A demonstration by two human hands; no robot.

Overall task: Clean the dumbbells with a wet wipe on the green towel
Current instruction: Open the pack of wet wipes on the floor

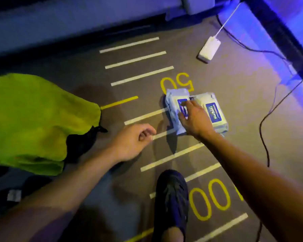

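Observation:
Two wet wipe packs lie side by side on the marked floor: the left pack (173, 109) and the right pack (214, 112), each with a blue label. My right hand (194, 119) reaches over the left pack, fingertips on its label flap. My left hand (133, 142) hovers above the floor to the left, fingers loosely curled, holding nothing. The green towel (33, 119) is spread at the left, with a dark object (80, 142) sticking out from under its right edge. A clear dumbbell shape is not visible.
A white power adapter (208, 49) with its cable lies at the back right, and a black cable (266, 123) snakes along the right. My dark shoe (171, 198) stands at the bottom centre. Dark items (12, 196) sit at the lower left.

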